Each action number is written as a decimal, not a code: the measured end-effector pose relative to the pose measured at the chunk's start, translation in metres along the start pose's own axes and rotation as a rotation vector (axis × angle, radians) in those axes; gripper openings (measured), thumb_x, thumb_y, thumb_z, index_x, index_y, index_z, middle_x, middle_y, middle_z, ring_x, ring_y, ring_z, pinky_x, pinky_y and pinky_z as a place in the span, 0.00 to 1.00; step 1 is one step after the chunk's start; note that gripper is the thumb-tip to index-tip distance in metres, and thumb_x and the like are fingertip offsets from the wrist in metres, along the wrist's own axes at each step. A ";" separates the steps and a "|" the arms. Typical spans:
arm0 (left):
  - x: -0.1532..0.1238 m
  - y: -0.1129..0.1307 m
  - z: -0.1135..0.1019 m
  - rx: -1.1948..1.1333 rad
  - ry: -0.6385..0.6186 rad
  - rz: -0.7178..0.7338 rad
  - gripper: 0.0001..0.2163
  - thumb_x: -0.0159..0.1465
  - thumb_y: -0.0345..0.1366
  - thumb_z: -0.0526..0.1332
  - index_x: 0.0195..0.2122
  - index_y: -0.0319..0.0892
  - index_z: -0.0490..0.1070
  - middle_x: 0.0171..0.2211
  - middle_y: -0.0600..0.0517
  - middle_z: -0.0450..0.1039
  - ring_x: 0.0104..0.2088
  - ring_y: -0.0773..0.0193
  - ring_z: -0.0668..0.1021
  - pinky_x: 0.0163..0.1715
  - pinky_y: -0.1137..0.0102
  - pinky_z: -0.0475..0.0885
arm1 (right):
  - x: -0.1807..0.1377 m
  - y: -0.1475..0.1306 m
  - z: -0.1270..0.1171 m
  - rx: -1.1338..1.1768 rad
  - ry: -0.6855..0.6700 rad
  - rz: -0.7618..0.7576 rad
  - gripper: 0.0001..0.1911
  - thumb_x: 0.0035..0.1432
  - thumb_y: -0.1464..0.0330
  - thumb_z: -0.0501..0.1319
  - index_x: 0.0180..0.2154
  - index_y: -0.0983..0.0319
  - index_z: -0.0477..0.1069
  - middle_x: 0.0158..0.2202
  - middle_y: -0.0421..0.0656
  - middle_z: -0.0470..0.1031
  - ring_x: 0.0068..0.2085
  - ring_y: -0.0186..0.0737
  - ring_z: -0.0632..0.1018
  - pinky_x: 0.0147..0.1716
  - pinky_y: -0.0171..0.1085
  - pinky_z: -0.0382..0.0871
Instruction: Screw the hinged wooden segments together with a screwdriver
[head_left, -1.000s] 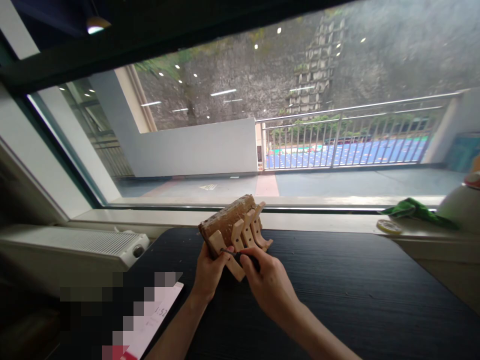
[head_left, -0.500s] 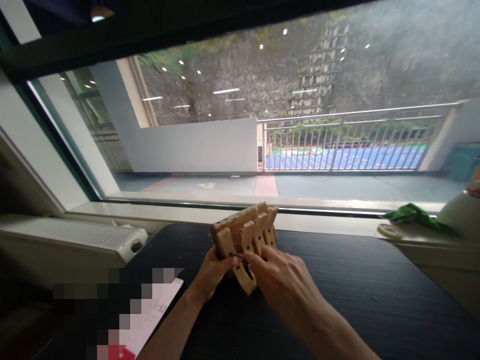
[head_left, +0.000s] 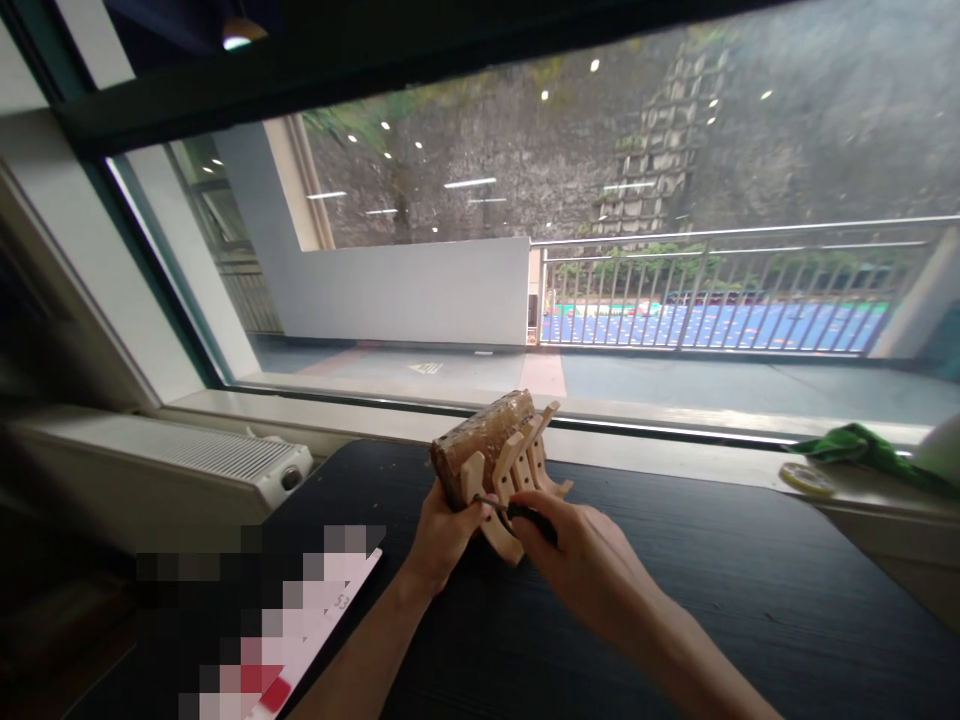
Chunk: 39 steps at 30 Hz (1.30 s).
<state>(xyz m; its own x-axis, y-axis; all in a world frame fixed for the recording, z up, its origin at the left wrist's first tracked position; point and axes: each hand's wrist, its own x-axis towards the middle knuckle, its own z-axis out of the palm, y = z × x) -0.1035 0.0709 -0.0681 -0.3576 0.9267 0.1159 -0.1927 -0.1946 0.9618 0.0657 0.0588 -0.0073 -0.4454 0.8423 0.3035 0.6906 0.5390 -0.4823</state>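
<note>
A brown wooden block (head_left: 487, 430) with several pale, curved wooden pieces (head_left: 506, 465) along its side is held tilted above the dark table. Small dark holes show in the pale pieces. My left hand (head_left: 444, 530) is closed around the near left end of the block, its thumb by the nearest pale piece. In my right hand (head_left: 581, 540) is a screwdriver (head_left: 536, 522) with a dark handle. Its thin shaft points left, and the tip meets the nearest pale piece close to my left thumb. The fingers of my left hand behind the block are hidden.
Under my hands lies a black table (head_left: 675, 580). A phone-like screen (head_left: 322, 620), partly blurred out, is at the lower left. A white radiator (head_left: 202, 450) stands to the left. On the sill (head_left: 720, 450) are a green cloth (head_left: 855, 445) and a roll of tape (head_left: 806, 478).
The block has turned so that more of its top shows. My right hand has drawn back a little to the right, and the screwdriver's dark handle now shows. The view has shifted slightly.
</note>
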 end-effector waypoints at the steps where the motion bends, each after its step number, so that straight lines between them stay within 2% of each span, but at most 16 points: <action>1: 0.000 0.000 0.000 0.005 -0.002 0.004 0.18 0.43 0.31 0.70 0.37 0.38 0.72 0.29 0.52 0.77 0.30 0.63 0.78 0.33 0.69 0.73 | -0.001 0.000 -0.002 -0.069 -0.003 -0.043 0.14 0.59 0.66 0.55 0.46 0.54 0.72 0.34 0.41 0.79 0.33 0.42 0.79 0.27 0.35 0.63; 5: 0.000 0.000 0.000 0.030 -0.010 0.013 0.20 0.43 0.32 0.70 0.39 0.38 0.72 0.31 0.51 0.78 0.31 0.61 0.78 0.34 0.68 0.73 | -0.003 0.000 -0.008 -0.242 0.005 -0.272 0.18 0.60 0.71 0.53 0.51 0.54 0.68 0.39 0.44 0.77 0.34 0.41 0.78 0.26 0.34 0.62; 7: 0.000 0.001 0.001 0.047 -0.008 0.019 0.20 0.44 0.32 0.70 0.39 0.38 0.72 0.32 0.50 0.78 0.32 0.59 0.78 0.34 0.68 0.73 | -0.003 -0.001 -0.005 -0.235 0.033 -0.308 0.17 0.62 0.70 0.51 0.50 0.55 0.70 0.37 0.45 0.77 0.33 0.39 0.78 0.27 0.33 0.62; 9: 0.000 0.003 0.001 0.074 0.014 0.044 0.19 0.44 0.32 0.70 0.39 0.39 0.72 0.33 0.50 0.78 0.33 0.59 0.78 0.35 0.68 0.73 | -0.002 -0.002 0.003 -0.142 0.083 -0.252 0.14 0.62 0.69 0.51 0.44 0.58 0.72 0.35 0.45 0.78 0.33 0.39 0.78 0.28 0.33 0.63; 12: 0.003 0.005 -0.002 0.125 0.075 0.103 0.19 0.44 0.32 0.70 0.39 0.40 0.72 0.33 0.52 0.78 0.34 0.60 0.78 0.36 0.69 0.72 | -0.001 -0.002 0.018 0.105 0.136 -0.025 0.12 0.61 0.66 0.53 0.39 0.59 0.73 0.33 0.43 0.79 0.31 0.39 0.78 0.29 0.33 0.65; 14: 0.005 0.005 -0.005 0.159 0.106 0.135 0.19 0.44 0.32 0.70 0.39 0.41 0.72 0.32 0.52 0.78 0.34 0.60 0.78 0.36 0.69 0.72 | 0.000 -0.002 0.025 0.235 0.114 0.092 0.13 0.60 0.63 0.53 0.39 0.59 0.74 0.31 0.43 0.79 0.30 0.39 0.78 0.28 0.34 0.66; 17: 0.006 0.004 -0.008 0.188 0.080 0.157 0.20 0.46 0.31 0.69 0.42 0.41 0.71 0.34 0.52 0.77 0.34 0.59 0.78 0.36 0.69 0.72 | 0.000 -0.002 0.024 0.236 0.041 0.113 0.14 0.60 0.63 0.53 0.41 0.59 0.74 0.30 0.42 0.78 0.29 0.40 0.77 0.26 0.34 0.65; 19: 0.005 0.003 -0.007 0.188 0.038 0.157 0.22 0.46 0.30 0.68 0.44 0.41 0.69 0.36 0.51 0.77 0.36 0.59 0.78 0.38 0.68 0.72 | -0.001 -0.002 0.017 0.135 0.027 0.061 0.15 0.57 0.67 0.55 0.46 0.58 0.71 0.30 0.41 0.78 0.29 0.40 0.77 0.26 0.34 0.64; 21: 0.004 0.002 -0.006 0.181 0.003 0.162 0.23 0.47 0.29 0.66 0.46 0.41 0.68 0.38 0.51 0.77 0.38 0.59 0.78 0.40 0.68 0.72 | -0.002 -0.002 0.008 0.022 0.043 -0.057 0.17 0.55 0.71 0.56 0.48 0.57 0.68 0.35 0.42 0.78 0.32 0.40 0.77 0.28 0.34 0.64; 24: 0.002 0.003 -0.003 0.173 -0.017 0.190 0.21 0.48 0.29 0.65 0.45 0.41 0.68 0.38 0.52 0.76 0.38 0.60 0.78 0.41 0.68 0.71 | -0.002 0.000 -0.001 -0.111 0.072 -0.247 0.13 0.59 0.72 0.53 0.45 0.58 0.70 0.40 0.44 0.77 0.36 0.40 0.77 0.30 0.34 0.63; 26: 0.002 0.004 -0.002 0.168 -0.013 0.205 0.21 0.47 0.29 0.66 0.44 0.41 0.69 0.37 0.53 0.76 0.37 0.60 0.78 0.40 0.69 0.71 | -0.002 0.001 -0.001 -0.131 0.088 -0.296 0.11 0.61 0.71 0.52 0.41 0.59 0.72 0.38 0.45 0.77 0.36 0.40 0.77 0.30 0.34 0.63; 28: 0.001 0.007 -0.001 0.175 -0.011 0.218 0.21 0.47 0.29 0.66 0.44 0.42 0.69 0.37 0.53 0.76 0.37 0.61 0.77 0.39 0.70 0.71 | -0.001 0.003 0.004 -0.058 0.127 -0.241 0.11 0.61 0.68 0.53 0.39 0.60 0.73 0.35 0.44 0.77 0.33 0.39 0.77 0.30 0.34 0.62; 33: 0.000 0.010 0.000 0.223 0.000 0.221 0.21 0.47 0.28 0.64 0.45 0.41 0.68 0.37 0.53 0.76 0.37 0.62 0.77 0.38 0.71 0.72 | 0.003 0.004 0.023 0.331 0.148 0.140 0.13 0.59 0.60 0.54 0.33 0.60 0.73 0.27 0.42 0.77 0.28 0.37 0.75 0.26 0.33 0.63; 35: 0.000 0.007 0.000 0.228 0.028 0.206 0.21 0.47 0.28 0.64 0.45 0.41 0.68 0.37 0.52 0.76 0.37 0.61 0.78 0.38 0.70 0.72 | 0.004 0.003 0.024 0.357 0.118 0.158 0.13 0.59 0.60 0.53 0.33 0.60 0.73 0.29 0.41 0.77 0.30 0.38 0.76 0.28 0.34 0.64; 37: 0.001 0.003 -0.001 0.215 0.050 0.186 0.21 0.48 0.28 0.64 0.45 0.40 0.67 0.37 0.51 0.76 0.37 0.61 0.78 0.39 0.68 0.72 | 0.002 0.001 0.021 0.254 0.078 0.136 0.11 0.57 0.62 0.56 0.38 0.58 0.73 0.30 0.41 0.78 0.29 0.39 0.76 0.28 0.35 0.64; 39: 0.002 0.000 -0.001 0.193 0.058 0.169 0.21 0.48 0.29 0.64 0.45 0.40 0.67 0.37 0.50 0.76 0.37 0.61 0.78 0.39 0.68 0.72 | 0.000 0.000 0.013 0.115 0.043 0.045 0.15 0.53 0.67 0.58 0.45 0.58 0.70 0.32 0.40 0.78 0.27 0.38 0.76 0.27 0.35 0.63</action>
<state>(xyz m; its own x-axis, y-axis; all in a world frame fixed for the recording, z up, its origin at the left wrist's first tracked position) -0.1054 0.0726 -0.0686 -0.4230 0.8651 0.2695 0.0503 -0.2745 0.9603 0.0583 0.0590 -0.0178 -0.3889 0.8665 0.3130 0.6382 0.4984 -0.5868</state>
